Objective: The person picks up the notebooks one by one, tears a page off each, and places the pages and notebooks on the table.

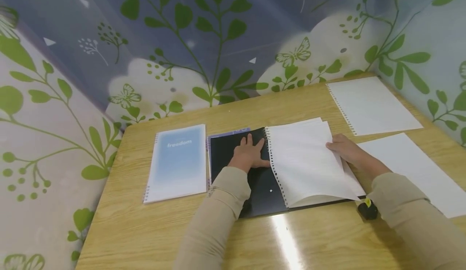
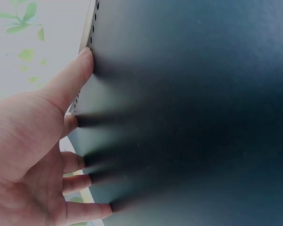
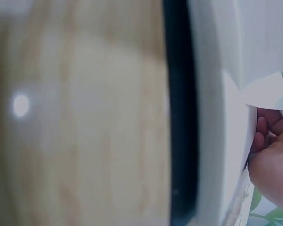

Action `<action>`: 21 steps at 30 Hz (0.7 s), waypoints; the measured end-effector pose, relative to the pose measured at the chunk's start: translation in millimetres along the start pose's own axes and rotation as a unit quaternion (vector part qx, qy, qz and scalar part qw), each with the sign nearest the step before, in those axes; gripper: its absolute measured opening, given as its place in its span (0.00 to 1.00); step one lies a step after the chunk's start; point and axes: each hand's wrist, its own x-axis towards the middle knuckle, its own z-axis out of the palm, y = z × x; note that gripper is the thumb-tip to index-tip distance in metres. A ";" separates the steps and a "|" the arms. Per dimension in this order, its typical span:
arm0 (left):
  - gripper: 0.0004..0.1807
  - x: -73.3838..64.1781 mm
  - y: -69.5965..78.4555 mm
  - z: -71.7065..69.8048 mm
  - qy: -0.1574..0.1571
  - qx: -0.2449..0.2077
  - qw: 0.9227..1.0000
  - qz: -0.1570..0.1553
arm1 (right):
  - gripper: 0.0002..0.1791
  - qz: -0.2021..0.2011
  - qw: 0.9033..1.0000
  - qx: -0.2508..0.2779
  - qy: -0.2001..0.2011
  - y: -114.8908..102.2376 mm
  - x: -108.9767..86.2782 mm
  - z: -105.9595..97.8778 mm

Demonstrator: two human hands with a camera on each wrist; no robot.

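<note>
A spiral notebook lies spread wide, its black cover [image 1: 260, 193] on the left and its white pages [image 1: 302, 160] on the right of the coil. With fingers spread, my left hand [image 1: 249, 153] rests on the black cover, thumb close to the holes along the coil; the left wrist view shows its fingertips [image 2: 87, 61] touching the dark surface. At the right edge of the pages, my right hand [image 1: 347, 150] pinches a lifted page, whose lower corner curves up. In the right wrist view the curled fingers [image 3: 262, 127] are partly hidden by paper.
A blue and white notebook marked "freedom" [image 1: 178, 164] lies to the left. Under the black cover a purple-edged notebook [image 1: 227, 133] peeks out. Two loose sheets lie at the right, a farther sheet [image 1: 375, 106] and a nearer sheet [image 1: 415, 173]. Patterned fabric [image 1: 214, 39] surrounds the wooden table [image 1: 138, 237].
</note>
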 end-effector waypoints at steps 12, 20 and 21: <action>0.47 1.8 4.8 0.7 0.006 0.007 1.000 0.003 | 0.35 -0.006 1.000 0.027 -0.002 7.4 -5.8 1.5; 0.47 3.3 6.7 5.1 0.003 0.015 1.000 0.007 | 0.33 -0.011 1.000 0.026 0.000 11.6 -8.5 3.3; 0.47 3.1 7.0 5.1 0.003 0.015 1.000 0.007 | 0.32 -0.014 1.000 0.026 0.000 11.6 -8.9 3.5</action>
